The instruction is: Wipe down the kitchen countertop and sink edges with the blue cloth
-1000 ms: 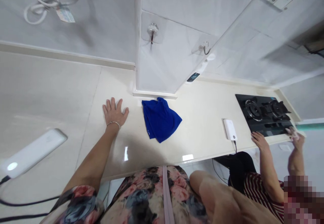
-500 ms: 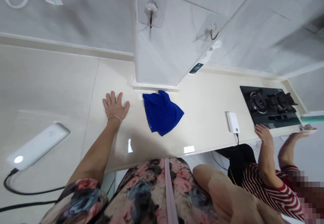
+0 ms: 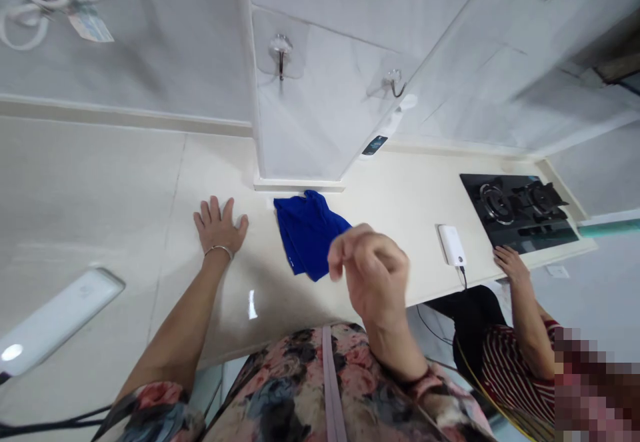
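Note:
My left hand (image 3: 219,232) lies flat on the pale countertop, fingers spread, with a bracelet at its wrist. Right of it is a crumpled blue cloth (image 3: 307,235), close to the foot of the wall corner. My right hand (image 3: 373,269) is raised in front of my body, over the counter's front edge. Its fingers are curled in and I see nothing in them. From this view it covers the cloth's lower right part; whether it touches the cloth is not clear, though it looks held above it.
A white power bank (image 3: 451,245) with a cable lies on the counter, left of a black gas stove (image 3: 517,212). Another white device (image 3: 60,322) lies at far left. Clear hooks (image 3: 281,49) hang on the wall. A co-worker's hand (image 3: 513,265) rests by the stove.
My right hand has come up from the lower right to near the blue cloth, fingers curling. My left hand stays flat. The view has shifted slightly. The co-worker's other hand is out of sight.

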Motion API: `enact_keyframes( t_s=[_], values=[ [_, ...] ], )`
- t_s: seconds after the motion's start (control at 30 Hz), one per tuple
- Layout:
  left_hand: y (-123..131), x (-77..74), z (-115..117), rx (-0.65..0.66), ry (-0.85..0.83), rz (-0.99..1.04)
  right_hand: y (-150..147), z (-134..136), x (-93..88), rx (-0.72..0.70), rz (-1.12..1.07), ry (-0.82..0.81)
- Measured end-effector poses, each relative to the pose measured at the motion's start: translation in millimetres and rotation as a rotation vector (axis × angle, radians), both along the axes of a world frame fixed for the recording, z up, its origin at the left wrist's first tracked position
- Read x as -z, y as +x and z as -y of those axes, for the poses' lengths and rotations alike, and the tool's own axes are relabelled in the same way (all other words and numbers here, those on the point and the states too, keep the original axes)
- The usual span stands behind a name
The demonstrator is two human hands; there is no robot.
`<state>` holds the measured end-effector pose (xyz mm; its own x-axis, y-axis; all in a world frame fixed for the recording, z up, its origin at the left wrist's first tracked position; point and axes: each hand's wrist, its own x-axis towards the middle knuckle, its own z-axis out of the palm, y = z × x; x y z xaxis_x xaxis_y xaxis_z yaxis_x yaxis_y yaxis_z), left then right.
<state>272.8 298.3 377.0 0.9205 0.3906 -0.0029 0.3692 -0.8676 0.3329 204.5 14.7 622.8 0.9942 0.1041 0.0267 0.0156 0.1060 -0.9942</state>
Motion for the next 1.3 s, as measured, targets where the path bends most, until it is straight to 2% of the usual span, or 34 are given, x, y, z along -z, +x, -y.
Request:
enact_keyframes(
  t_s=[0.1,0.17,0.3,0.53,0.73,0.83,0.93,1.03,1.1,1.13,1.2,1.3],
  values=[
    [1,0.9,-2,0.003,-0.001,-0.025,29,-15,17.2,0.020,-0.128,0.338],
    [1,1.6,-3,0.008,-0.010,-0.025,35,-19,26.7,0.031,-0.188,0.409],
    [1,1.3,-4,0.008,0.005,-0.023,29,-17,35.9,0.058,-0.190,0.405],
    [0,-3.1,-2,0.004,0.000,-0.019,25,-13,38.8,0.069,-0.179,0.387],
    [0,-2.1,-3,0.002,-0.015,-0.015,32,-14,45.2,0.075,-0.344,0.465],
    [1,-3.2,-4,0.009,-0.025,-0.022,46,-13,57.7,0.100,-0.417,0.494],
    [1,-6.1,-4,0.005,-0.031,-0.024,73,-3,81.7,0.173,-0.403,0.424],
    [2,-9.3,-3,-0.006,-0.035,-0.026,98,18,106.3,0.308,-0.357,0.233],
    [2,-10.7,-3,-0.012,-0.038,-0.043,103,29,112.9,0.365,-0.260,0.069],
    [2,-11.0,-3,-0.013,-0.039,-0.051,99,32,111.5,0.351,-0.191,0.001],
    [1,-10.7,-3,-0.007,-0.031,-0.059,82,31,98.9,0.198,-0.042,-0.090],
    [0,-8.2,-3,0.008,-0.008,-0.057,40,24,63.5,-0.160,0.119,-0.170]
  ],
)
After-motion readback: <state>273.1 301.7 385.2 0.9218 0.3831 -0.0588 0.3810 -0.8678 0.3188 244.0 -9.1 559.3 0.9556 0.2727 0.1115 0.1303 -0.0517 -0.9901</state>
